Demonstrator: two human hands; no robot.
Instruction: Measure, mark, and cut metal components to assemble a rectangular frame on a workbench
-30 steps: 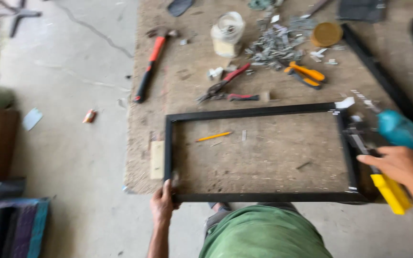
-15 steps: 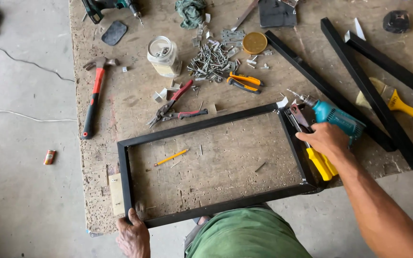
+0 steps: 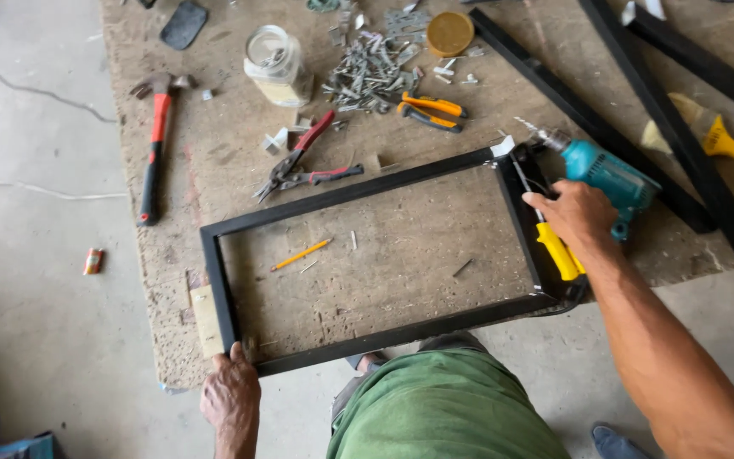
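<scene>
Down on the worn brown bench [image 3: 214, 170] lies a black rectangular metal frame [image 3: 367, 191], flat near the front edge. At its near left corner the left hand [image 3: 231, 395] grips the frame, fingers clenched over the bar. The right hand [image 3: 578, 217] rests on the frame's right side, its fingers closed around a yellow-handled tool [image 3: 558, 251]. Just beside that hand lies a teal power drill [image 3: 609, 174]. Inside the frame sits a yellow pencil [image 3: 301, 254].
</scene>
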